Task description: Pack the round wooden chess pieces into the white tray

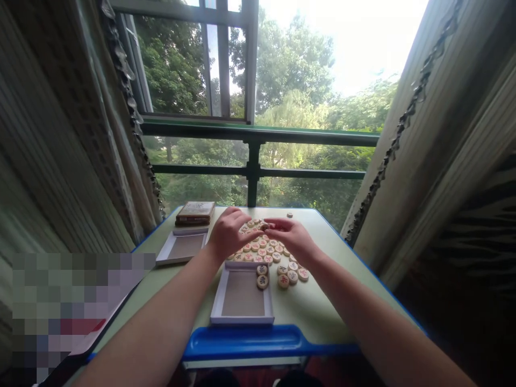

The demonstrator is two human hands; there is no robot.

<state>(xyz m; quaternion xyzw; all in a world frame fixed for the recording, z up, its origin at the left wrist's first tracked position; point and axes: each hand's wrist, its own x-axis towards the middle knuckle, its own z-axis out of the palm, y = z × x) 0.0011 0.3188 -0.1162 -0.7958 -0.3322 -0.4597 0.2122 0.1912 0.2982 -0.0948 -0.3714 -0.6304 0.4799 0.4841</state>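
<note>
Many round Chinese chess pieces (262, 251) with red or dark characters lie in a loose cluster on the pale table. Above the far part of this cluster, my right hand (293, 236) pinches a Chinese chess piece (264, 227) between thumb and fingertips. My left hand (229, 232) hovers over the cluster's left side, its thumb reaching toward that piece and apart from the curled fingers; nothing shows between them. Nearer to me, a shallow white box tray (217, 295) has two dark-marked pieces (262, 281) stacked along its right side.
Another shallow box part (163, 253) lies at the left, in front of a brown flat box (195, 213). A single piece (289, 214) sits near the far edge. The table has a blue rim with a molded groove (245, 341). Curtains flank a railed window.
</note>
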